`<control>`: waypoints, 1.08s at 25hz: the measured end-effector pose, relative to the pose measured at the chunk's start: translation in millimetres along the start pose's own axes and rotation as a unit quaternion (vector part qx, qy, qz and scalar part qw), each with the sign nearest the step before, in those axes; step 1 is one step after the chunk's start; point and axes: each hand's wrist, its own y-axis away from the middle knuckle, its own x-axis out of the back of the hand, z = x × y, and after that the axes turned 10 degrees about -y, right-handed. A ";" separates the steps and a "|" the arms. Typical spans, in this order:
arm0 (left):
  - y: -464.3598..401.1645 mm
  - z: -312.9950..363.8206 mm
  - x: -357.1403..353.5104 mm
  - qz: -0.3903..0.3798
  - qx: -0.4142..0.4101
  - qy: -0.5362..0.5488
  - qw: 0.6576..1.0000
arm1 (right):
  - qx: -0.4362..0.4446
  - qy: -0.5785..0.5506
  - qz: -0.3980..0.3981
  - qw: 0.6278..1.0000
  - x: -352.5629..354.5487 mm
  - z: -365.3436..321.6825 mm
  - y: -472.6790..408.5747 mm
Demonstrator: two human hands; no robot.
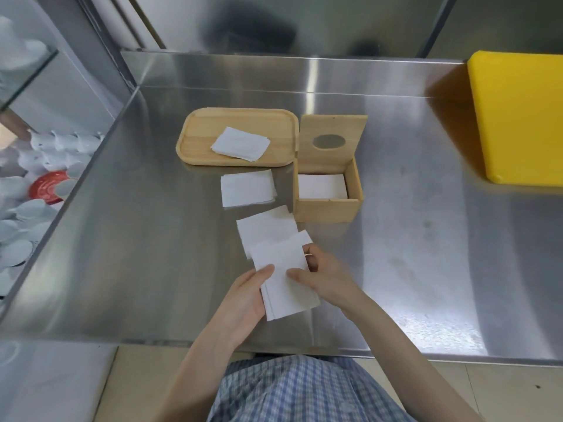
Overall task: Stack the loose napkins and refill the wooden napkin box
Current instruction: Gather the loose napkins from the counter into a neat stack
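A small stack of white napkins (285, 281) is held between both hands near the front of the steel counter. My left hand (243, 303) supports it from below-left, and my right hand (323, 275) pinches its right edge. More loose napkins (265, 226) lie just beyond the held stack, and another pile (248, 188) sits further back. The wooden napkin box (327, 208) stands open, lid (332, 141) tilted up, with white napkins inside (321, 185). A few napkins (240, 144) rest on the wooden tray (195, 141).
A yellow cutting board (518, 117) lies at the right back of the steel counter (426, 239). Left of the counter, a lower bin holds white dishes and a red plate (45, 187). A steel wall rises behind.
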 end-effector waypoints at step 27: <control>-14.1 21.0 71.7 0.064 0.006 0.012 0.998 | -0.007 0.016 0.194 0.981 0.4 6.3 -32.7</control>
